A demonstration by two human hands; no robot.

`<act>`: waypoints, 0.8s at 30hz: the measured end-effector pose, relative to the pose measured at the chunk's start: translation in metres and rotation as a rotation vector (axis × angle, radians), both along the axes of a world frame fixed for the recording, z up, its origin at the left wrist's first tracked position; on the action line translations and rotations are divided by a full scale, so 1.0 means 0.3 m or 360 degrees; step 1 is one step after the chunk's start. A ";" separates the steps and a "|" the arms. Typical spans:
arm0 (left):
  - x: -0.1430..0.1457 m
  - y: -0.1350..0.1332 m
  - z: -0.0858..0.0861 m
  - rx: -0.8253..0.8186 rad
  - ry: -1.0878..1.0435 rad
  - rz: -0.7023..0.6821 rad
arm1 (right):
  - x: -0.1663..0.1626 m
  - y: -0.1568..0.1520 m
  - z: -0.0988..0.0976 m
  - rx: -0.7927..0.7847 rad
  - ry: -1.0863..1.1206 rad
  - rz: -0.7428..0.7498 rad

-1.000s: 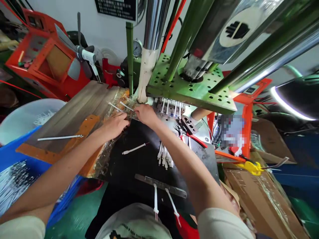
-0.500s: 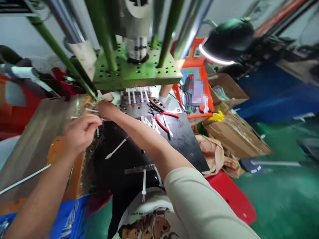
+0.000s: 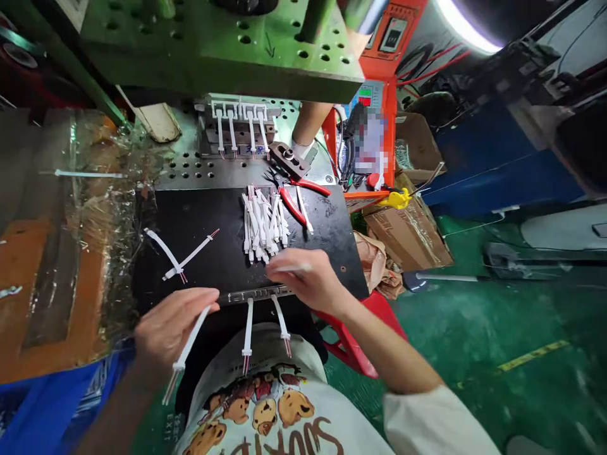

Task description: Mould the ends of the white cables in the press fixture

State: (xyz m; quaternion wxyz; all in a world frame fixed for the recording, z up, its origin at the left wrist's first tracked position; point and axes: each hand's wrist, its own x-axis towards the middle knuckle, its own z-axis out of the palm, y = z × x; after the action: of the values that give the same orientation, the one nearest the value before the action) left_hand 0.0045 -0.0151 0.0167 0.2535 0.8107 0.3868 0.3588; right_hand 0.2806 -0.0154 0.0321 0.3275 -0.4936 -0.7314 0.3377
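Observation:
My left hand (image 3: 175,322) is pinched on a short flat white cable (image 3: 192,341) with bare wires at its lower end. Its fingertips are at the left end of a narrow slotted strip (image 3: 239,296) along the table's front edge. Two more white cables (image 3: 248,325) hang from that strip toward my lap. My right hand (image 3: 315,278) is closed near the strip's right end, with a slim white piece, apparently another cable, between its fingers. Just beyond lies a pile of white cables (image 3: 260,224). Two loose cables (image 3: 190,256) cross on the black table at left.
Red-handled pliers (image 3: 294,205) lie beside the pile. Behind stands a green press plate (image 3: 213,69) over a metal mould (image 3: 237,136) holding several white cables. An orange control box (image 3: 389,126) is at right, and plastic-covered cardboard (image 3: 88,253) at left.
The view has tilted down. My right hand has come from the far left to the strip's right end. My left hand has moved to the strip's left end with a cable.

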 end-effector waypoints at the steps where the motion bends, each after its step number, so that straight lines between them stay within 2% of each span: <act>1: 0.015 -0.015 -0.016 0.0003 0.0007 -0.0082 | 0.030 -0.073 -0.019 -0.0013 0.0055 -0.0099; 3: 0.043 -0.030 -0.034 0.0009 0.0045 -0.0187 | 0.053 -0.179 -0.056 0.0023 0.0066 -0.0212; 5: 0.063 -0.030 -0.036 0.0024 0.0094 -0.0228 | 0.046 -0.230 -0.083 0.0139 0.0004 -0.0255; 8: 0.074 -0.020 -0.022 0.0068 0.0201 -0.0298 | 0.030 -0.235 -0.094 0.0298 -0.0131 -0.0213; 11: 0.074 -0.014 -0.013 0.0144 0.0365 -0.0341 | 0.025 -0.217 -0.092 0.0356 -0.0246 -0.0136; 16: 0.084 -0.028 -0.034 0.0259 0.0411 -0.0303 | 0.010 -0.219 -0.102 0.0457 -0.0256 -0.0121; 19: 0.093 -0.042 -0.035 0.0253 0.0418 -0.0271 | 0.024 -0.212 -0.070 0.0343 -0.0320 -0.0080; 21: 0.089 -0.027 -0.018 0.0211 0.0448 -0.0314 | 0.057 -0.175 -0.018 0.0162 -0.0425 0.0168; 23: 0.079 0.036 0.015 0.0154 0.0505 -0.0553 | 0.102 -0.095 0.049 0.0033 -0.0558 0.0480; 24: 0.073 0.092 0.035 0.0119 0.0537 -0.0698 | 0.124 -0.033 0.080 0.0026 -0.0636 0.0555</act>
State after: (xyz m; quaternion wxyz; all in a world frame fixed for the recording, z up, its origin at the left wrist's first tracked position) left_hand 0.0265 0.0127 0.0272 0.2270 0.9322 0.2252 0.1694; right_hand 0.3177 -0.0254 0.0561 0.1172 -0.4143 -0.8584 0.2790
